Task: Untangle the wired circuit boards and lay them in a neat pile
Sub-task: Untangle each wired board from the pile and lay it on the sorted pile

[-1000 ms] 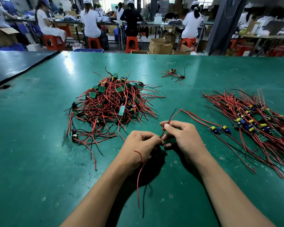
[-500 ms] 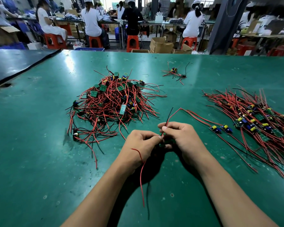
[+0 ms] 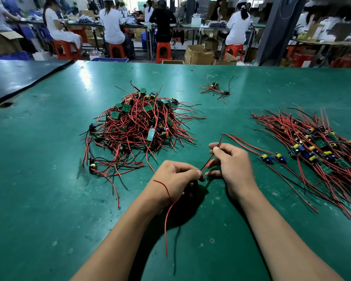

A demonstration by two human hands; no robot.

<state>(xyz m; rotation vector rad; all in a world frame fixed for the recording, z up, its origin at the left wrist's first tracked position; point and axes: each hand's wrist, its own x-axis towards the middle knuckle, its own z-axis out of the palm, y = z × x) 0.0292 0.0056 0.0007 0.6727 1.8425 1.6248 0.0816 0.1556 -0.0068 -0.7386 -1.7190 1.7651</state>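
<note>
One wire (image 3: pixel 212 157) is pinched in the right hand (image 3: pixel 231 167), and the left hand (image 3: pixel 174 179) grips its other end. A hard tug might snap it loose.

— What's the work surface?
— A glossy green table (image 3: pixel 49 179), scuffed and speckled, with light glaring off it towards the far edge. A darker table (image 3: pixel 18 78) runs along its left side.

— And behind it?
— Seated workers (image 3: pixel 111 23), most in white tops, one in black. They sit on orange stools (image 3: pixel 163 49) at long benches, backs turned to us.

— Anything on the floor?
— Open cardboard boxes (image 3: pixel 199 53), and a blue crate (image 3: pixel 109 59) just past the table's far edge. A dark pillar (image 3: pixel 276 27) rises at the right.

— On the benches?
— A white container (image 3: pixel 196 20), possibly a jug; it's too blurred to say.
</note>
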